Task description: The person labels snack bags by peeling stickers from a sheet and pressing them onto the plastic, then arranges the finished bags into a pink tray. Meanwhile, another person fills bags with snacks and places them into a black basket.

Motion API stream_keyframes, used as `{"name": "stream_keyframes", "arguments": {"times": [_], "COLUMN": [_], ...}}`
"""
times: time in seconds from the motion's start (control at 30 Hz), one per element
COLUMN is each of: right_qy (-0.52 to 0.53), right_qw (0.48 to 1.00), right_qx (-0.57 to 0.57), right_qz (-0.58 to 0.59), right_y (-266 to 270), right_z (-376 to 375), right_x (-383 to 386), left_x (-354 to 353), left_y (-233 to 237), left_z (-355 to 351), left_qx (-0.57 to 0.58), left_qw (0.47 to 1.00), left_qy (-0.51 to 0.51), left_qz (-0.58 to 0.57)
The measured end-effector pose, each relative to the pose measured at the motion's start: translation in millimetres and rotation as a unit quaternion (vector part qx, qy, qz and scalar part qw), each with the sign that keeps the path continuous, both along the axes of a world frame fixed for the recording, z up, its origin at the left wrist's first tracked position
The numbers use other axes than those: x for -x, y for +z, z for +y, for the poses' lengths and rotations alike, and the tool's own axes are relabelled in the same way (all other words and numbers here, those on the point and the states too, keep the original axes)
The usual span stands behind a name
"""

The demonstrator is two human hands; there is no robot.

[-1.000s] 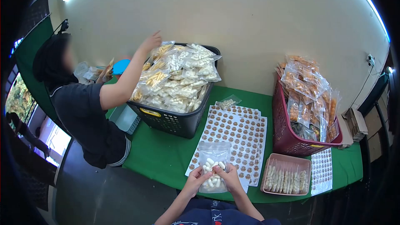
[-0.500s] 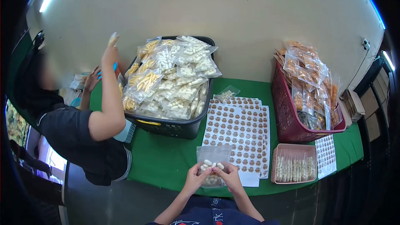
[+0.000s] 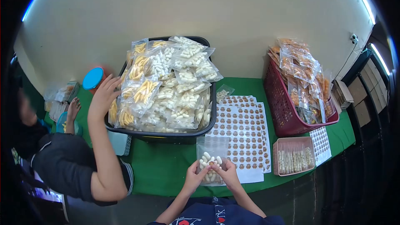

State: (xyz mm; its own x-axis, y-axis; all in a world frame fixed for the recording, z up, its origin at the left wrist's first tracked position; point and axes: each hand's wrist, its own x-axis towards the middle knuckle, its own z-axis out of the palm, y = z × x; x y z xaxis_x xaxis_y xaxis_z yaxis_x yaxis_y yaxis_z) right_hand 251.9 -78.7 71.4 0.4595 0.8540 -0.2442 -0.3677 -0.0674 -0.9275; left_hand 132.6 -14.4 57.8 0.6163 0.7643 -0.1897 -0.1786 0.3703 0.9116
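Note:
Between my two hands is a transparent zip bag [image 3: 211, 145] of white, capsule-shaped snacks, held upright near the front edge of the table. My left hand [image 3: 194, 179] grips its left side and my right hand [image 3: 228, 176] its right side. Both thumbs meet at the middle of the bag, touching a small round sticker [image 3: 211, 163] on its front. The fingers behind the bag are hidden. Just behind and to the right lie sheets of round brown stickers [image 3: 239, 133], partly overlapping one another.
A black basket [image 3: 166, 135] heaped with bagged snacks stands left of centre. To the right are a maroon basket [image 3: 280, 114] of orange snack bags and a pink tray [image 3: 276, 158] of slim packets. At left, a co-worker's hand [image 3: 106, 96] is beside the black basket, near a blue-lidded tub [image 3: 93, 78].
My hands still hold the bag; the sticker under my thumbs shows more plainly. The co-worker's raised hand has come down beside the black basket. The view has shifted slightly.

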Motion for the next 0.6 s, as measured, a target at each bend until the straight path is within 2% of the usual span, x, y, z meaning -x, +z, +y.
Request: {"name": "stream_keyframes", "arguments": {"times": [0.07,0.23,0.43,0.53,0.6], "right_qy": [0.007,-0.02,-0.066,-0.087,-0.099], "right_qw": [1.0,0.999,0.997,0.996,0.995], "right_qx": [0.012,0.01,0.005,0.012,0.017], "right_qz": [-0.017,0.027,0.031,0.02,0.012], "right_y": [-2.4,-16.6,-22.4,-23.4,-22.2], "right_z": [-1.1,1.7,-3.6,-9.5,-18.6], "right_x": [0.0,13.9,15.9,13.2,10.1], "left_x": [-0.3,9.2,-2.6,-11.9,-14.5], "left_y": [-2.8,-10.3,-35.0,-44.2,-42.6], "left_z": [4.3,16.2,14.2,13.9,14.4], "left_qx": [-0.001,0.024,-0.097,-0.032,-0.002], "left_qw": [1.0,0.998,0.992,0.997,0.993], "left_qy": [-0.011,-0.055,-0.029,-0.049,-0.109], "left_qz": [0.0,0.027,0.074,0.045,0.054]}}
